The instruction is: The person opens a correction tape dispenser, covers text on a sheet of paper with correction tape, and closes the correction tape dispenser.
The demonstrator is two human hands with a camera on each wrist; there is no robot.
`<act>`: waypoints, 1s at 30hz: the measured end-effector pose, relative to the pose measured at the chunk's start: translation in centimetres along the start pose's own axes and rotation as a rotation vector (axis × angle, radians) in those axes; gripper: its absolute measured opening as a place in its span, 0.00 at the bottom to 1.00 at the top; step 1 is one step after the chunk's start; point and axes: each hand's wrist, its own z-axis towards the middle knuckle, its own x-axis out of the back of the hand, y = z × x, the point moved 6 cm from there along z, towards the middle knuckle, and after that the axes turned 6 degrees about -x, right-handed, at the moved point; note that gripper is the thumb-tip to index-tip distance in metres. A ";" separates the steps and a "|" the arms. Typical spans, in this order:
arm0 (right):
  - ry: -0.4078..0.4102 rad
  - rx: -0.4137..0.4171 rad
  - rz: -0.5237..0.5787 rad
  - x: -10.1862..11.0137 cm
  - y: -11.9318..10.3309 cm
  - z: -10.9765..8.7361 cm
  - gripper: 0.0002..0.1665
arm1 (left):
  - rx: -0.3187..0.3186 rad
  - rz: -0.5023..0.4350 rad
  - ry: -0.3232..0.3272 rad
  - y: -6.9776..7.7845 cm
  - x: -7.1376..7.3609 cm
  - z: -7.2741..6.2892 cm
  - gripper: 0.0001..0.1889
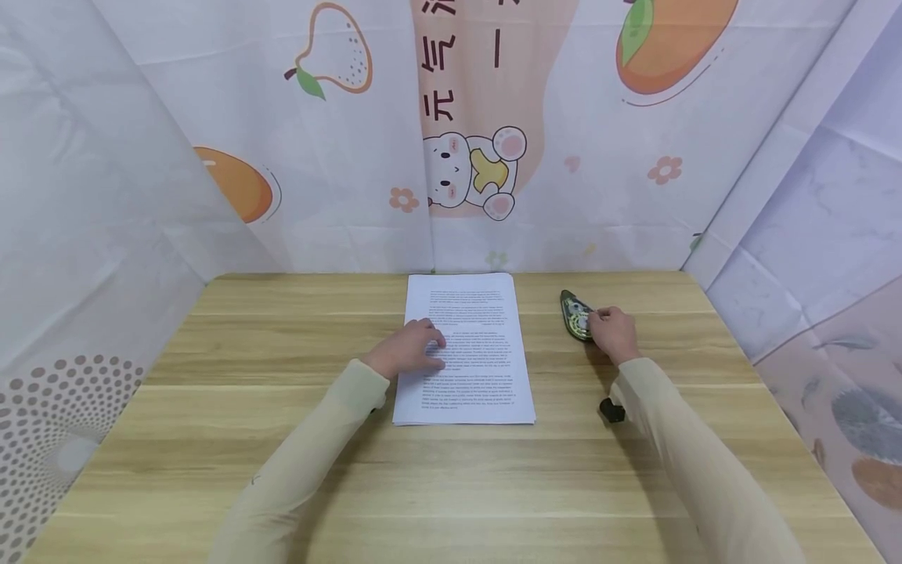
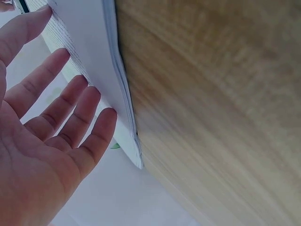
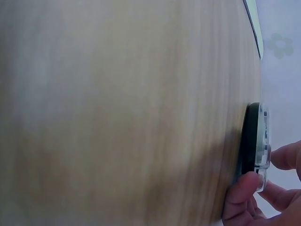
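A stack of printed white paper (image 1: pixel 472 392) lies at the back middle of the table, its sheet edges (image 2: pixel 123 84) showing in the left wrist view. Over its left side is my left hand (image 1: pixel 409 348), fingers spread and relaxed, fingertips close over the printed text. Right of the stack, my right hand (image 1: pixel 615 335) pinches the wide end of a correction tape dispenser (image 1: pixel 574 315). That dispenser (image 3: pixel 256 139) has a dark body and a clear cover, seen edge-on in the right wrist view, with fingers (image 3: pixel 242 188) at both its faces.
The wooden table (image 1: pixel 451 493) ends at a printed curtain (image 1: pixel 352 196) behind the paper. More curtain hangs along the left and right sides. A small black item (image 1: pixel 611 410) sits at the right sleeve's cuff.
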 end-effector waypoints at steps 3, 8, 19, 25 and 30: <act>-0.001 -0.001 -0.002 0.0 -0.1 -0.1 0.32 | 0.001 0.005 -0.003 -0.1 0.0 0.0 0.18; -0.004 0.001 -0.001 0.0 -0.3 -0.2 0.32 | 0.006 0.006 -0.008 -0.3 -0.1 0.0 0.18; -0.005 -0.010 0.037 -0.1 -0.2 0.1 0.33 | 0.034 -0.001 -0.022 -0.6 -0.1 0.0 0.19; -0.014 -0.029 0.044 0.1 -0.1 -0.1 0.35 | 0.052 -0.016 -0.024 -0.6 -0.1 -0.1 0.20; 0.015 -0.040 0.055 0.5 -0.3 -0.3 0.35 | 0.068 -0.019 -0.027 -0.7 -0.2 -0.2 0.20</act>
